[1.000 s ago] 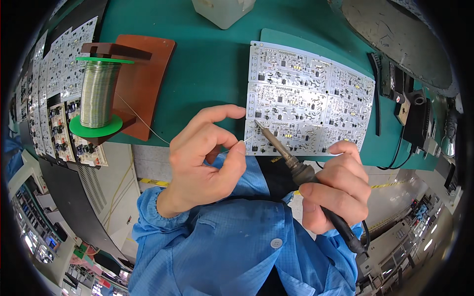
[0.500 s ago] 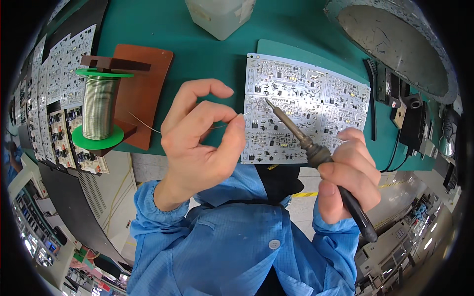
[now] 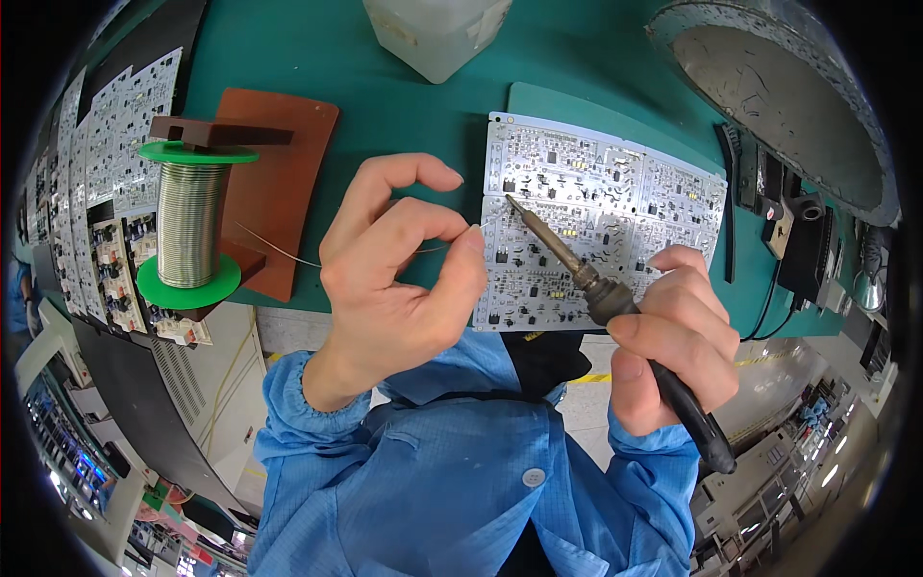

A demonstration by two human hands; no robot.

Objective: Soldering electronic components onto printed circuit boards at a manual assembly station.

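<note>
Between thumb and forefinger my left hand (image 3: pixel 399 264) pinches a thin solder wire (image 3: pixel 279 251); its short end pokes out over the left edge of a white circuit board panel (image 3: pixel 567 298). My right hand (image 3: pixel 681 351) is closed round the black handle of a soldering iron (image 3: pixel 608 296). The iron slants up and left, its tip over the left part of the panel, close to the wire's end. Whether the tip touches the board I cannot tell. The panel carries many tiny parts and lies on a green sheet (image 3: pixel 543 99).
A solder spool (image 3: pixel 189 221) with green flanges stands on a brown base (image 3: pixel 312 144) at the left. Beyond it lie more circuit boards (image 3: pixel 135 144). A translucent container (image 3: pixel 437 38) stands at the back; a large round metal-rimmed object (image 3: pixel 769 87) and black tools (image 3: pixel 808 240) are at the right.
The iron's tip has moved slightly left, nearer the solder end. My left hand has shifted a little to the right, still pinching the wire. The panel appears slightly lower and further right.
</note>
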